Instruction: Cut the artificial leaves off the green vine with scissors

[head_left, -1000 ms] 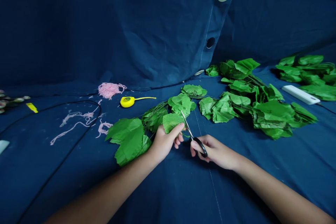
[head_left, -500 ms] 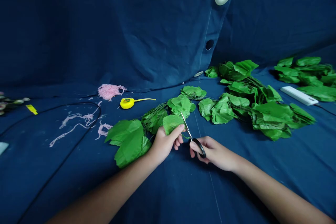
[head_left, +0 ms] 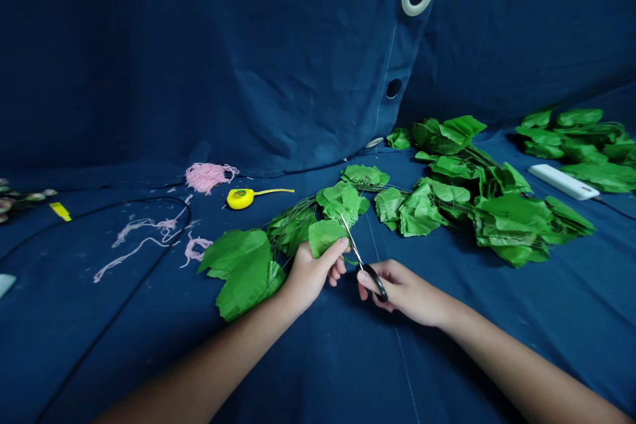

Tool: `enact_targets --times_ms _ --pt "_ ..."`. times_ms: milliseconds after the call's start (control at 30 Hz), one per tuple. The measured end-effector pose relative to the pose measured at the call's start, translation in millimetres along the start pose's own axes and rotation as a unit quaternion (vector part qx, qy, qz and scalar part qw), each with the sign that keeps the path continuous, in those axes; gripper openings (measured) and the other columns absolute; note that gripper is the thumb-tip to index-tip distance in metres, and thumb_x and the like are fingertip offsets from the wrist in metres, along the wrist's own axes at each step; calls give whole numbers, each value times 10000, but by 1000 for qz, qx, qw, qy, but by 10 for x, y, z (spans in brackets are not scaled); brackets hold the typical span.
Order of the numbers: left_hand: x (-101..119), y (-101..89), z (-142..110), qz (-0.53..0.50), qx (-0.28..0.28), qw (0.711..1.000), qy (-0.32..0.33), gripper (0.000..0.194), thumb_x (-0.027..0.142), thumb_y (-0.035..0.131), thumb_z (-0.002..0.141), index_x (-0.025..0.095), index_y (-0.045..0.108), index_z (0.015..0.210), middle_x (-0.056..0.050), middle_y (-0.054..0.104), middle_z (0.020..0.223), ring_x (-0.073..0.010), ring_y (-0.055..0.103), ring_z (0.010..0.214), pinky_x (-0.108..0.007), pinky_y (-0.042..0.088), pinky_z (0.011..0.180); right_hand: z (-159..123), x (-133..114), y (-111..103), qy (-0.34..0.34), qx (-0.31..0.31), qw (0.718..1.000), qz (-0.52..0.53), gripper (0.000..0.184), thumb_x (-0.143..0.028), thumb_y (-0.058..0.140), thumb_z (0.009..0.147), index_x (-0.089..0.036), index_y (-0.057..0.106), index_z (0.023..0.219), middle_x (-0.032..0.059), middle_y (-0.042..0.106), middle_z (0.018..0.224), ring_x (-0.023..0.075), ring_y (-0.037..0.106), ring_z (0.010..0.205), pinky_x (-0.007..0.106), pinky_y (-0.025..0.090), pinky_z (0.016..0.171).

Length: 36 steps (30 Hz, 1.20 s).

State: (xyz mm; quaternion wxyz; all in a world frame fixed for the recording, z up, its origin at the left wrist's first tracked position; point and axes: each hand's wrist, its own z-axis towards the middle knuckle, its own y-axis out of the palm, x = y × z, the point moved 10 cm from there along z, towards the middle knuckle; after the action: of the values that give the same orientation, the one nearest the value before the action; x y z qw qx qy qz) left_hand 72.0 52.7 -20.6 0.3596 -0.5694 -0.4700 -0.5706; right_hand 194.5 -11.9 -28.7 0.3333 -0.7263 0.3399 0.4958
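Note:
My left hand (head_left: 313, 275) is closed on a green artificial leaf (head_left: 325, 236), its thumb pressed along the leaf's right edge. In my right hand (head_left: 397, 288) is a pair of scissors (head_left: 370, 275) with black handles, fingers wrapped round the loops. The blades point up and left, close beside the held leaf and the left fingertips; whether they touch the leaf I cannot tell. A bunch of larger leaves (head_left: 243, 268) lies at the left wrist. Behind the hands, more leaves (head_left: 340, 202) with thin stems rest on the blue cloth (head_left: 318, 371).
Heaped leaf bunches (head_left: 517, 218) spread to the right, near a white power strip (head_left: 563, 182). A yellow tape measure (head_left: 240, 198) lies left of centre, by pink yarn (head_left: 206, 177) and loose strands (head_left: 144, 232). A black cable (head_left: 134, 298) curves across the left side.
The view has shifted slightly. Both hands, the scissors and the held leaf keep almost the same places.

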Motion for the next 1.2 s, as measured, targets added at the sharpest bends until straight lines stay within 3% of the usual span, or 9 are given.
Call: enact_targets --times_ms 1200 --pt "-9 11 0 -7 -9 1000 4 352 464 717 899 116 696 850 -1 608 574 -97 529 461 -195 422 422 -10 -27 -25 10 20 1000 -17 583 -685 522 970 -118 636 896 -19 479 602 64 435 548 164 312 535"
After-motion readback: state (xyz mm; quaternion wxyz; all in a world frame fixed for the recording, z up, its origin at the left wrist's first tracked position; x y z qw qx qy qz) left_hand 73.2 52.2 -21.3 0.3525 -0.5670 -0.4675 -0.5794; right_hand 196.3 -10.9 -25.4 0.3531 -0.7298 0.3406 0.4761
